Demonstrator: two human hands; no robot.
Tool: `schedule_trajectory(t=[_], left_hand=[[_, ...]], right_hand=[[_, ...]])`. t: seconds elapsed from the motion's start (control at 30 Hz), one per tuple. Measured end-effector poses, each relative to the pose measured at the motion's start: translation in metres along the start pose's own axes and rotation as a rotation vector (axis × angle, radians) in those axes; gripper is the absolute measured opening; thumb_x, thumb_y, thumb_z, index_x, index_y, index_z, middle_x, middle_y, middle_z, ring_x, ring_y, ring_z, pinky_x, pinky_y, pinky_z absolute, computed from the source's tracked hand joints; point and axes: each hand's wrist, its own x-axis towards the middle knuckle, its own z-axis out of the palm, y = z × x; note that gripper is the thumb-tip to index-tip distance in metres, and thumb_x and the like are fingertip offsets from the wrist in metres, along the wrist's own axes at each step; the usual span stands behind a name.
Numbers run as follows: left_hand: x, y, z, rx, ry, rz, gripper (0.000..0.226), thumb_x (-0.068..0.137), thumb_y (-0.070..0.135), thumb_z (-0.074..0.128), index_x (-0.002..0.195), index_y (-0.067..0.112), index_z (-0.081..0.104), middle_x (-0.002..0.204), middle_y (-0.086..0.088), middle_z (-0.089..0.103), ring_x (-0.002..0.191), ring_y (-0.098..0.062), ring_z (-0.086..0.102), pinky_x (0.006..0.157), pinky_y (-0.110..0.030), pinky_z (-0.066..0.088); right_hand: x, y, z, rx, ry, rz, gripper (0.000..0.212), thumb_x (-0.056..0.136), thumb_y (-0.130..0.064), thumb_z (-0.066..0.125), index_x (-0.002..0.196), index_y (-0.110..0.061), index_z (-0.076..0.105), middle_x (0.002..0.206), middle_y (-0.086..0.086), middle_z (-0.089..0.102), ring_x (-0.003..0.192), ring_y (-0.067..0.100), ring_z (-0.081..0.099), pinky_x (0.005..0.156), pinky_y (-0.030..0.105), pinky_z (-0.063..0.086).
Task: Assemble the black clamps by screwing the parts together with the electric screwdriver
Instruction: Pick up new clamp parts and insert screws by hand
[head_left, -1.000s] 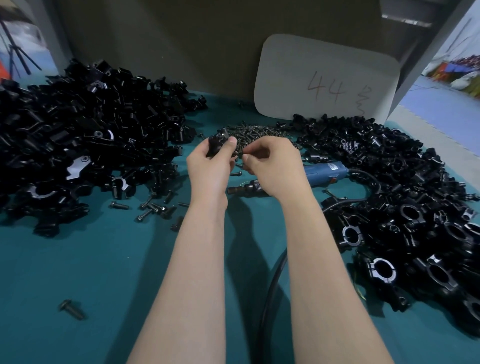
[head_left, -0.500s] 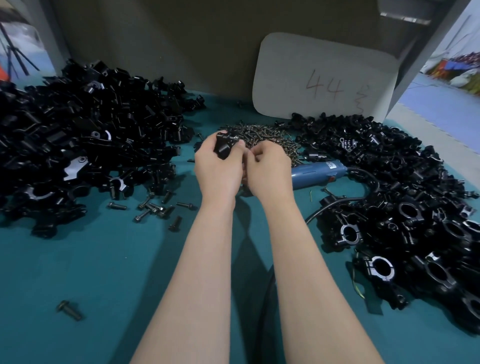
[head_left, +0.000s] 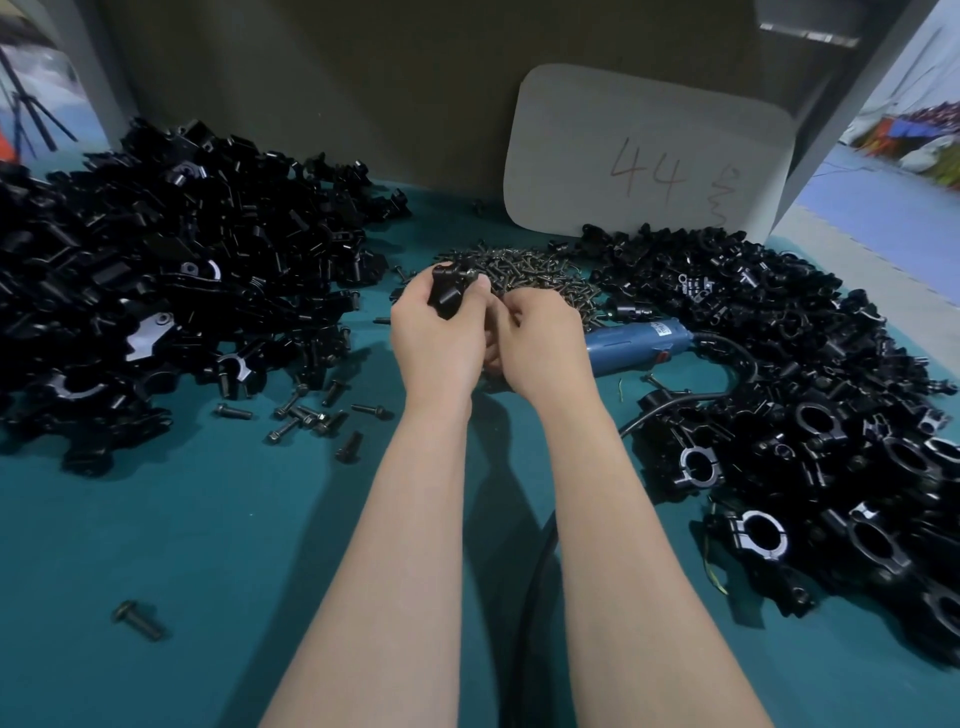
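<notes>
My left hand (head_left: 439, 332) grips a black clamp part (head_left: 449, 291) above the green table, in front of the heap of small screws (head_left: 530, 273). My right hand (head_left: 540, 338) is curled right beside it, fingers bent toward the clamp; what they pinch is hidden. The blue electric screwdriver (head_left: 639, 343) lies on the table just right of my right hand, its tip hidden under the hand and its black cable (head_left: 535, 571) running toward me.
A big pile of loose black clamp parts (head_left: 156, 291) fills the left; assembled clamps (head_left: 810, 426) are heaped on the right. Loose bolts (head_left: 306, 415) lie left of my arms, one bolt (head_left: 137, 618) near the front. A grey card marked 44 (head_left: 649, 156) leans at the back.
My two hands have come together and shifted slightly left over the table. The clamp part in my left hand has turned and sits higher in the fingers.
</notes>
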Motion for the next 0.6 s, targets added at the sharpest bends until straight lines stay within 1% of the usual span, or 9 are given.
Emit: schedule_trajectory(t=[0.1,0.13,0.2,0.27,0.33,0.43,0.5,0.57,0.6], left_hand=[[0.000,0.002,0.001,-0.045,0.000,-0.024,0.010,0.091,0.010,0.064,0.082,0.015,0.062,0.086,-0.005,0.066,0.077,-0.014,0.060,0.073,-0.032,0.051],[0.000,0.002,0.001,-0.059,0.003,-0.035,0.009,0.091,0.010,0.064,0.083,0.014,0.062,0.085,-0.005,0.065,0.072,-0.012,0.059,0.068,-0.026,0.050],[0.000,0.001,0.000,-0.077,0.009,-0.047,0.005,0.091,0.010,0.064,0.087,0.012,0.063,0.084,-0.003,0.066,0.068,-0.008,0.059,0.061,-0.019,0.047],[0.001,0.000,0.000,-0.067,0.014,-0.045,0.001,0.091,0.010,0.064,0.090,0.010,0.064,0.087,-0.004,0.068,0.072,-0.010,0.060,0.063,-0.018,0.048],[0.001,-0.001,0.000,-0.049,0.017,-0.039,0.003,0.091,0.010,0.064,0.088,0.010,0.064,0.084,-0.004,0.067,0.071,-0.012,0.059,0.062,-0.019,0.048],[0.002,-0.002,0.001,-0.044,0.015,-0.047,0.012,0.091,0.011,0.065,0.079,0.011,0.060,0.074,-0.002,0.062,0.058,-0.008,0.054,0.054,-0.019,0.045],[0.002,-0.001,0.001,-0.035,0.023,-0.035,0.014,0.090,0.010,0.065,0.077,0.011,0.060,0.073,-0.001,0.062,0.054,-0.003,0.054,0.052,-0.015,0.043],[0.002,-0.001,0.001,-0.020,0.019,-0.023,0.006,0.089,0.010,0.065,0.084,0.011,0.064,0.082,-0.002,0.068,0.069,-0.008,0.060,0.066,-0.020,0.049],[0.002,0.000,0.001,-0.007,0.013,-0.018,0.002,0.089,0.009,0.065,0.088,0.011,0.066,0.087,-0.003,0.069,0.077,-0.012,0.063,0.074,-0.023,0.051]], right_hand=[[0.000,-0.003,-0.004,-0.004,-0.044,-0.005,0.036,0.100,-0.022,0.043,0.068,-0.009,0.051,0.056,-0.003,0.057,0.036,-0.005,0.052,0.043,0.009,0.041],[0.000,-0.005,-0.006,0.000,-0.058,-0.007,0.029,0.100,-0.022,0.044,0.075,-0.009,0.054,0.061,-0.001,0.060,0.039,-0.004,0.055,0.046,0.009,0.043],[0.000,-0.007,-0.008,0.011,-0.064,-0.010,0.012,0.097,-0.017,0.046,0.094,-0.012,0.057,0.079,0.004,0.067,0.060,0.004,0.064,0.063,0.018,0.051],[-0.001,-0.008,-0.007,-0.012,-0.036,-0.010,0.016,0.094,-0.009,0.045,0.102,-0.015,0.058,0.090,0.007,0.069,0.078,0.017,0.066,0.074,0.030,0.053],[-0.001,-0.009,-0.007,-0.029,-0.006,-0.012,0.019,0.093,-0.008,0.043,0.101,-0.014,0.060,0.090,0.007,0.070,0.077,0.018,0.066,0.072,0.030,0.053],[0.000,-0.008,-0.003,-0.055,0.013,-0.018,0.014,0.097,-0.015,0.045,0.101,-0.013,0.059,0.086,0.006,0.069,0.069,0.014,0.062,0.062,0.023,0.047],[0.001,-0.006,0.003,-0.104,0.014,-0.010,0.021,0.099,-0.022,0.041,0.090,-0.012,0.056,0.080,0.006,0.064,0.072,0.021,0.059,0.062,0.030,0.042],[0.000,-0.004,0.008,-0.143,0.022,0.000,0.035,0.101,-0.027,0.037,0.070,-0.014,0.044,0.070,0.004,0.053,0.068,0.025,0.049,0.060,0.032,0.031],[0.000,-0.003,0.009,-0.146,0.028,0.001,0.040,0.102,-0.029,0.035,0.065,-0.016,0.038,0.066,0.002,0.049,0.067,0.024,0.045,0.060,0.032,0.028]])
